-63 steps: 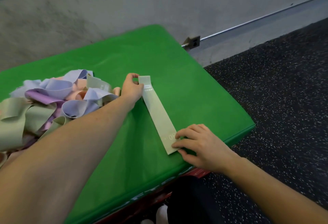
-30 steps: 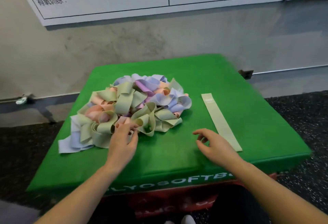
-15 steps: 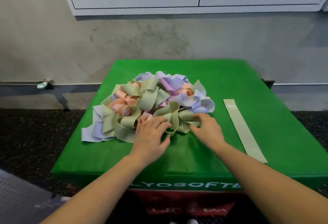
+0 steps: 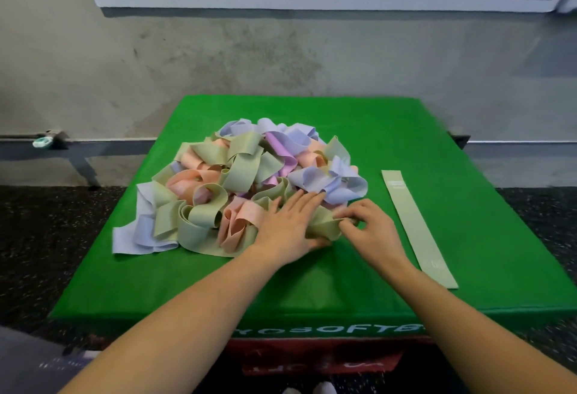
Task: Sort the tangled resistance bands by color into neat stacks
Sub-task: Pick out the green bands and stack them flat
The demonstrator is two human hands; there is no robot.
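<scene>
The left hand (image 4: 288, 226) lies flat with straight fingers, pressing the near edge of the tangled pile of bands (image 4: 246, 181). Just to its right, the right hand (image 4: 370, 231) pinches a sage-green loop (image 4: 324, 225) at the pile's near right corner. Right of that hand, one flat green band (image 4: 415, 225) lies apart on the green pad (image 4: 468, 206). Beyond both hands, lilac, pink and green loops heap up.

Even, soft indoor light; slight blur, wide-angle bending at edges.
</scene>
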